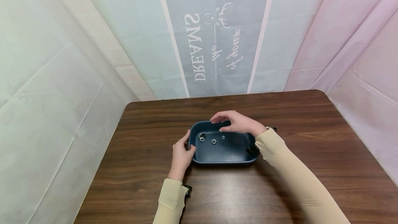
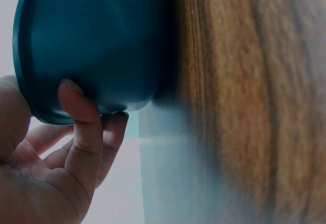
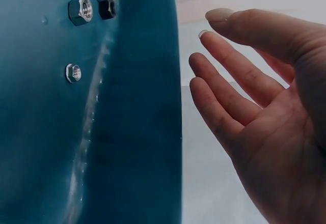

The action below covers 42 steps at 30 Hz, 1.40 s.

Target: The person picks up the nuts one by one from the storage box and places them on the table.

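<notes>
Several nuts [image 1: 214,141] are lying in the tray [image 1: 231,150] on the tabletop [image 1: 140,148], while the left grip [image 1: 181,154] is clasping its end, probably best held steady, and the right grip [image 1: 237,122] is hovering, relaxed and empty.

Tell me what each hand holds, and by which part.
The left hand grips the blue tray by its left rim; the right hand holds nothing.

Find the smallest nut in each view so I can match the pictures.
Head: smallest nut in the blue tray, right of the other nuts.
Left wrist: not in it.
Right wrist: left of centre, below the other nuts.
Shared landmark: the blue tray, in all three.
</notes>
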Each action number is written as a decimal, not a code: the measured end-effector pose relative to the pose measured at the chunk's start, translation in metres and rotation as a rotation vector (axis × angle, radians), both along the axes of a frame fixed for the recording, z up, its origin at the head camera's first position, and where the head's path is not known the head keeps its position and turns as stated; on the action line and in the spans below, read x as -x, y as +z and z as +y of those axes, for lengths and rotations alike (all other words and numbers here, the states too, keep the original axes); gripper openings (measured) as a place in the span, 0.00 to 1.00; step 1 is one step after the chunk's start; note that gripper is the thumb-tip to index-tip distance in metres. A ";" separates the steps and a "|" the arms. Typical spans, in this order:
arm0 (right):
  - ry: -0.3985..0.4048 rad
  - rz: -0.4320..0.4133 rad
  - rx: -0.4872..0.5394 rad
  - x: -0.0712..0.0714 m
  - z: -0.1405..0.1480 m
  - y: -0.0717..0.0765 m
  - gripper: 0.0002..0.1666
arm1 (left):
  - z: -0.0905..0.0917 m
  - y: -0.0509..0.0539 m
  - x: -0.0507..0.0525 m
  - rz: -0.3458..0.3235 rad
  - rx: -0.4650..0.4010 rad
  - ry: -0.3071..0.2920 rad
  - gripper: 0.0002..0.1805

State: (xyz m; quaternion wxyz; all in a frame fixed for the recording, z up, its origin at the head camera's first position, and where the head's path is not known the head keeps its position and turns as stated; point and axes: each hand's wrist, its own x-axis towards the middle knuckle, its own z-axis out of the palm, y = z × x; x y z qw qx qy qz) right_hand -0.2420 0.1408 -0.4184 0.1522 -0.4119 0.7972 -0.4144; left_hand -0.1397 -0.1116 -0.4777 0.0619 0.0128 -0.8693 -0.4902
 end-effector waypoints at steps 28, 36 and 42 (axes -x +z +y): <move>0.124 -0.139 -0.093 0.003 -0.015 -0.039 0.29 | 0.001 -0.003 0.000 0.014 -0.015 0.014 0.33; 0.111 -0.149 -0.129 0.004 -0.017 -0.047 0.29 | 0.001 -0.003 0.000 0.017 -0.013 0.011 0.33; 0.111 -0.138 -0.138 0.006 -0.018 -0.049 0.29 | 0.001 -0.002 0.001 0.026 -0.006 0.015 0.33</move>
